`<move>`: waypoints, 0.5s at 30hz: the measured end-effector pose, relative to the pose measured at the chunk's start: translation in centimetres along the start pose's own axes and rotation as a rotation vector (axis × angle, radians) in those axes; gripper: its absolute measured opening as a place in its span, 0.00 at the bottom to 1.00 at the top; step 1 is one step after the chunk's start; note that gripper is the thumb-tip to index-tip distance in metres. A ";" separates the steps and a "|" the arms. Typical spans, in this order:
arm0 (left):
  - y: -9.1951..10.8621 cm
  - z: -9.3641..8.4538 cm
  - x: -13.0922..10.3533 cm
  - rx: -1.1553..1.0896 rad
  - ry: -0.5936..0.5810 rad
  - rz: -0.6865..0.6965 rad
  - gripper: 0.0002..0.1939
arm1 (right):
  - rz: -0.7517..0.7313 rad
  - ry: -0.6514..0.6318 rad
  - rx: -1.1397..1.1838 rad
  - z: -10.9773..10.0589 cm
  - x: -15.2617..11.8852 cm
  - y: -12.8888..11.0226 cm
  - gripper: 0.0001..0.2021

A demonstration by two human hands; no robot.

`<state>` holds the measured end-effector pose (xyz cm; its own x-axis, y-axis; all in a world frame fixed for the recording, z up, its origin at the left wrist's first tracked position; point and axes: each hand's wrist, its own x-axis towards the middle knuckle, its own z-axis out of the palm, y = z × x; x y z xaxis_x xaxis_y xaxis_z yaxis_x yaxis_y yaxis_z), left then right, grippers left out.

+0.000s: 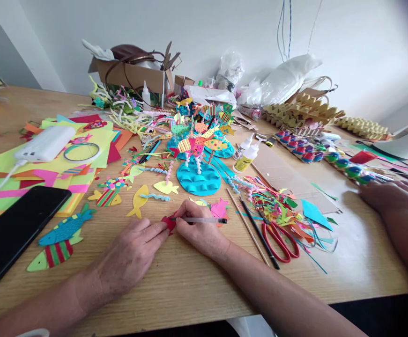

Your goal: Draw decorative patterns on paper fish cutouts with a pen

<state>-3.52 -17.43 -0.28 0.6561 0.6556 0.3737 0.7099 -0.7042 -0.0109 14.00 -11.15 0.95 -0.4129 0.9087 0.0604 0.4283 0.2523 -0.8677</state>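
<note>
A small red paper fish lies on the wooden table between my hands. My left hand rests flat, its fingertips pressing the left edge of the red piece. My right hand is closed around a pen, whose tip is at the red piece. Just beyond lie a yellow fish, a pale yellow fish with a twisted pink stem, and a pink paper piece. Several paper fish on stems stand above a blue round base.
Red-handled scissors, a black pencil and paper scraps lie at right. Glue bottles stand behind them. Coloured sheets and a black phone are at left. Another person's hand rests at far right.
</note>
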 end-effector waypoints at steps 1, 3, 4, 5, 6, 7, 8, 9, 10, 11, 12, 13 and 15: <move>0.0 0.0 0.0 -0.001 -0.004 -0.001 0.20 | -0.003 -0.002 -0.001 0.0 0.0 0.0 0.04; 0.0 0.0 0.0 0.000 -0.005 -0.004 0.20 | -0.005 -0.003 0.000 0.0 0.0 0.0 0.04; 0.0 -0.1 0.0 0.000 -0.006 -0.006 0.20 | -0.006 -0.003 0.001 0.0 0.0 0.0 0.04; 0.1 -0.1 0.0 0.000 -0.007 -0.009 0.20 | -0.008 -0.004 0.000 0.0 0.0 0.0 0.04; 0.1 -0.1 0.0 0.001 -0.008 -0.010 0.20 | -0.010 -0.005 -0.002 0.0 0.0 0.1 0.04; 0.1 -0.1 0.0 0.002 -0.008 -0.010 0.20 | -0.012 -0.005 -0.006 0.0 0.0 0.1 0.05; 0.1 -0.2 0.0 0.003 -0.007 -0.009 0.20 | -0.012 -0.004 -0.010 0.0 0.0 0.1 0.05; 0.1 -0.2 0.0 0.004 -0.007 -0.005 0.20 | -0.011 -0.002 -0.011 0.0 0.0 0.1 0.05; 0.1 -0.2 0.0 0.004 -0.005 -0.001 0.21 | -0.010 0.002 -0.011 0.0 0.0 0.2 0.05; 0.1 -0.2 0.1 0.005 -0.002 0.000 0.21 | -0.009 0.006 -0.008 0.1 0.1 0.2 0.05; 0.1 -0.2 0.1 0.007 -0.001 -0.002 0.21 | -0.010 0.012 -0.007 0.1 0.1 0.3 0.05; 0.1 -0.2 0.1 0.009 -0.001 -0.006 0.21 | -0.010 0.017 -0.009 0.1 0.1 0.3 0.05; 0.1 -0.2 0.1 0.012 -0.004 -0.017 0.21 | -0.011 0.026 -0.020 0.1 0.1 0.4 0.05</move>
<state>-3.41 -17.52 -0.03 0.6450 0.6685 0.3704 0.7239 -0.6897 -0.0158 14.00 -10.99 0.59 -0.3966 0.9142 0.0835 0.4397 0.2690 -0.8569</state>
